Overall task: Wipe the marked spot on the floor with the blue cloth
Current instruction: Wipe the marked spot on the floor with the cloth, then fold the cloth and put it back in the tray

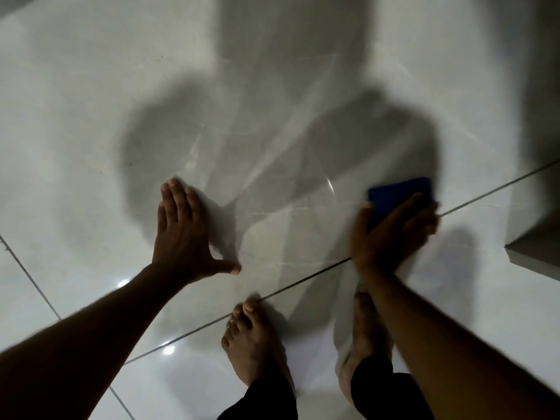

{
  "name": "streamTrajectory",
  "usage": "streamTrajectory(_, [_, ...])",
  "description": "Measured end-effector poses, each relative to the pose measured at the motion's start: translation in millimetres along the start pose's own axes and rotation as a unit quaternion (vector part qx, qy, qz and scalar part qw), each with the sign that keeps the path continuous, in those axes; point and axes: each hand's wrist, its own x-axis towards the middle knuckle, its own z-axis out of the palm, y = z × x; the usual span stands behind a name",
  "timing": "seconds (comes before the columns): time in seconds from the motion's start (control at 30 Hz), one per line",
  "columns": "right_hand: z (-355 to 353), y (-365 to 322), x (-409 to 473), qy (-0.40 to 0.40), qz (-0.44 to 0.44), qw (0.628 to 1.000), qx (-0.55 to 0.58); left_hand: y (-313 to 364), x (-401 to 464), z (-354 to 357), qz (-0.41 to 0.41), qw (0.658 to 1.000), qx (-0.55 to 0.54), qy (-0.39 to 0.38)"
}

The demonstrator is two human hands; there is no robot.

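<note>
1. Nearest the camera, two bare feet (251, 338) stand on the glossy pale tiled floor (91, 116), toes at a dark grout line (303, 278) that runs diagonally across the view.
2. The left hand (185, 234) lies beyond the feet, fingers stretched out together and thumb spread wide; its grip is fully open, holds nothing, and the fingertips seem to touch the tile.
3. The right hand (391, 234), blurred, presses down on the blue cloth (400, 192); its grip is spread flat over the cloth, fingers curling at the far edge.
4. The cloth lies flat on the floor just past the grout line, its far part showing beyond the fingers.
5. Any marked spot cannot be made out.
6. Farther off, broad shadows cover the tile.
</note>
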Motion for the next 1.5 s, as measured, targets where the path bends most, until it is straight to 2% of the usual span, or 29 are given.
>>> streamTrajectory(0.07, [12.5, -20.2, -54.3, -0.020, -0.117, 0.993, -0.005, -0.1, 0.0, 0.3, 0.001, 1.000, -0.003, -0.004])
streamTrajectory(0.17, [16.0, -27.6, -120.8, -0.109, -0.309, 0.944, -0.037, 0.8, -0.8, -3.3, 0.001, 1.000, -0.003, -0.020])
streamTrajectory(0.27, [0.2, -40.0, -132.2, -0.205, -0.386, 0.899, -0.030, -6.5, -6.6, -18.2, 0.020, 0.999, -0.033, -0.028])
streamTrajectory(0.33, [-25.7, -53.5, -128.0, -0.324, -0.325, 0.887, 0.059, -8.1, -17.4, -34.6, 0.027, 0.994, -0.097, -0.036])
streamTrajectory(0.37, [-44.9, -61.1, -125.3, -0.397, -0.252, 0.874, 0.120, -4.4, -27.9, -47.4, 0.003, 0.989, -0.142, -0.038])
streamTrajectory(0.43, [-91.7, -76.7, -129.7, -0.484, -0.119, 0.847, 0.184, 13.2, -55.1, -82.4, -0.090, 0.966, -0.241, -0.020])
streamTrajectory(0.47, [-122.6, -84.9, -136.1, -0.494, -0.085, 0.840, 0.206, 26.7, -73.2, -107.1, -0.137, 0.949, -0.284, 0.000])
streamTrajectory(0.53, [-193.6, -98.4, -152.7, -0.477, -0.062, 0.841, 0.248, 56.9, -116.9, -167.0, -0.182, 0.920, -0.346, 0.021])
streamTrajectory(0.6, [-274.6, -114.3, -170.7, -0.442, -0.063, 0.849, 0.281, 86.6, -163.2, -234.4, -0.200, 0.882, -0.426, -0.013])
streamTrajectory(0.67, [-362.4, -126.3, -188.6, -0.384, -0.110, 0.871, 0.285, 109.5, -216.9, -311.4, -0.197, 0.854, -0.478, -0.056])
streamTrajectory(0.77, [-476.8, -146.3, -205.7, -0.233, -0.230, 0.914, 0.240, 131.5, -273.8, -422.2, -0.145, 0.828, -0.534, -0.091])
streamTrajectory(0.8, [-502.2, -148.0, -211.2, -0.219, -0.257, 0.912, 0.233, 137.6, -289.3, -449.1, -0.128, 0.814, -0.559, -0.093])
streamTrajectory(0.87, [-613.7, -166.4, -223.8, -0.214, -0.322, 0.895, 0.224, 143.8, -354.4, -554.7, -0.098, 0.810, -0.570, -0.097])
streamTrajectory(0.97, [-649.0, -176.2, -215.1, -0.229, -0.369, 0.880, 0.191, 151.1, -370.5, -591.3, -0.039, 0.773, -0.617, -0.140])
streamTrajectory(1.1, [-750.9, -168.9, -229.1, -0.197, -0.424, 0.867, 0.175, 161.8, -449.5, -667.0, 0.070, 0.780, -0.612, -0.112])
streamTrajectory(1.17, [-799.1, -163.1, -226.9, -0.181, -0.363, 0.868, 0.285, 168.8, -470.5, -692.7, 0.113, 0.780, -0.611, -0.081])
streamTrajectory(1.23, [-833.5, -155.4, -228.0, -0.129, -0.278, 0.864, 0.399, 177.4, -483.8, -706.9, 0.148, 0.779, -0.606, -0.066])
streamTrajectory(1.27, [-846.7, -152.4, -228.9, -0.132, -0.232, 0.846, 0.461, 182.8, -489.3, -713.0, 0.165, 0.777, -0.604, -0.063])
streamTrajectory(1.3, [-857.3, -147.5, -227.3, -0.160, -0.180, 0.811, 0.533, 191.8, -494.7, -720.3, 0.181, 0.774, -0.603, -0.063])
streamTrajectory(1.37, [-872.9, -138.1, -222.2, -0.242, -0.080, 0.708, 0.659, 211.2, -501.4, -732.2, 0.211, 0.778, -0.588, -0.067])
streamTrajectory(1.4, [-881.2, -132.8, -218.6, -0.263, -0.042, 0.671, 0.692, 222.0, -502.9, -737.8, 0.226, 0.782, -0.577, -0.069])
streamTrajectory(1.43, [-887.0, -129.9, -215.7, -0.268, -0.020, 0.657, 0.705, 230.7, -503.0, -740.8, 0.239, 0.784, -0.569, -0.072])
streamTrajectory(1.5, [-898.6, -123.7, -208.7, -0.238, -0.001, 0.661, 0.712, 250.7, -501.2, -746.5, 0.252, 0.788, -0.556, -0.078])
